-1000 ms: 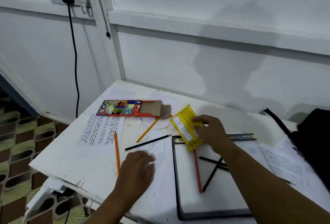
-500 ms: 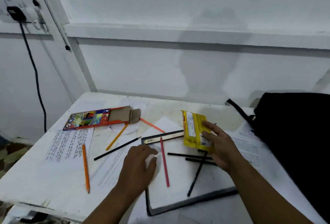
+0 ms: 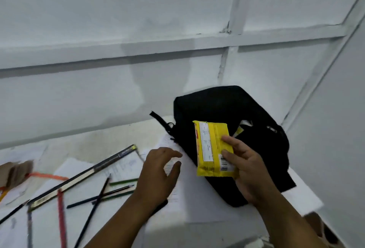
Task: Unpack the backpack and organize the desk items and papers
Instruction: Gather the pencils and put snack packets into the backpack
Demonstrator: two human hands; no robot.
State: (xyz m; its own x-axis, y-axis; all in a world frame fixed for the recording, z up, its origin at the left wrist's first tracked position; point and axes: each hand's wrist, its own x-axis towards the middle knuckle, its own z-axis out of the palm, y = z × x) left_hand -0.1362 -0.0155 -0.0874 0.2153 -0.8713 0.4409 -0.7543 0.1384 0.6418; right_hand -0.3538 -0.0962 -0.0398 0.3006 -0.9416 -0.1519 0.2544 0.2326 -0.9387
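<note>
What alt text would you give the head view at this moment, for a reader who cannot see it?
A person's right hand holds a yellow packet up in front of a black backpack lying on a white desk. The left hand hovers open above papers, beside a ruler and scattered pencils.

Two bare forearms enter from the bottom edge, no sleeve, watch or ring showing on either. The left hand (image 3: 158, 170) and right hand (image 3: 245, 168) are ungloved, with short nails.
</note>
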